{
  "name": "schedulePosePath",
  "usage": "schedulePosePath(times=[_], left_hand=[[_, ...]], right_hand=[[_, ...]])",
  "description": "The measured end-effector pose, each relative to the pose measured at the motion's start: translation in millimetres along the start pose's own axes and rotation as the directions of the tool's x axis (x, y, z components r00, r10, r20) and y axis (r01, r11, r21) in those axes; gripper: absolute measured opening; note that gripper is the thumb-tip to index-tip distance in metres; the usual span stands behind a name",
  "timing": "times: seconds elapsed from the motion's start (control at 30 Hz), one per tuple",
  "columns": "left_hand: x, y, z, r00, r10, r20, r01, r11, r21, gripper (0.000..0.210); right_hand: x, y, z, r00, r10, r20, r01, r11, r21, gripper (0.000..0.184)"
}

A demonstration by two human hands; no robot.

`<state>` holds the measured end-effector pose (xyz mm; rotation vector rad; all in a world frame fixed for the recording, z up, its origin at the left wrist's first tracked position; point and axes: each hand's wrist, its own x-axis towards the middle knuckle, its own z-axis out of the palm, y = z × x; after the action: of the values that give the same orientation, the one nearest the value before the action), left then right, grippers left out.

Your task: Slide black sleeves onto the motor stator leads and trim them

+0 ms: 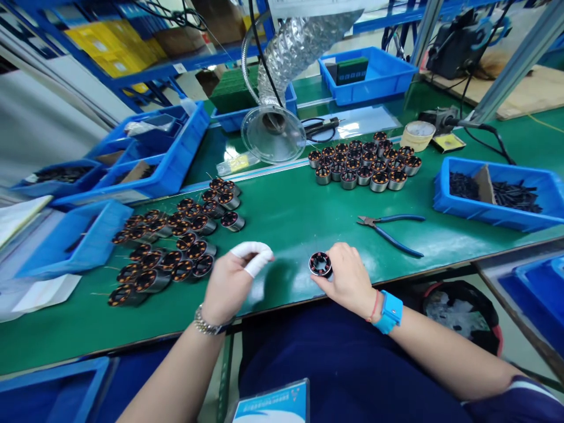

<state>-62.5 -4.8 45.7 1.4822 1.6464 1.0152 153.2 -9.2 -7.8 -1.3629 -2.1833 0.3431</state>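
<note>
My right hand (350,279) grips a motor stator (321,272), a short metal ring with dark windings inside, just above the bench's front edge. White finger covers wrap the thumb and index finger of my left hand (231,282), which are pinched together over the green mat (282,223). A tiny reddish tip shows at that pinch, too small to name. Left of this hand stand several rows of stators (202,224) with copper windings and thin wires sticking up. Another group of stators (363,174) stands at the back right. Blue-handled cutting pliers (392,228) lie right of my right hand.
A blue bin of black pieces (497,214) stands at the right. Blue trays (94,235) line the left side. A clear fume hood (273,144) on a foil duct hangs over the back, near a soldering iron (453,120) and a round tin (417,138).
</note>
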Motion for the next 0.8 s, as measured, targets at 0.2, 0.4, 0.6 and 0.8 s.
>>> schedulePosePath(times=[0.2,0.4,0.6,0.8], left_hand=[[-6.6,1.8,31.0,0.898,-0.200,0.392,0.257,0.961,-0.100,0.029],[5.1,14.1,30.2,0.915,-0.112,0.388,0.115,0.993,0.015,0.015],[-5.3,5.5,20.9,0.994,-0.108,0.035,0.111,0.989,-0.093,0.030],[-39.6,-16.7,71.4,0.975,-0.007,0.223,0.031,0.994,-0.102,0.063]], right_hand=[[0.4,0.8,2.3,1.000,-0.014,-0.001,0.014,1.000,-0.013,0.030],[-0.3,0.5,2.3,1.000,-0.006,-0.002,0.006,1.000,-0.028,0.031],[-1.0,0.8,2.3,1.000,0.017,-0.018,-0.017,0.999,-0.036,0.034],[-10.2,-1.7,-2.1,1.000,0.008,0.005,-0.008,1.000,0.020,0.035]])
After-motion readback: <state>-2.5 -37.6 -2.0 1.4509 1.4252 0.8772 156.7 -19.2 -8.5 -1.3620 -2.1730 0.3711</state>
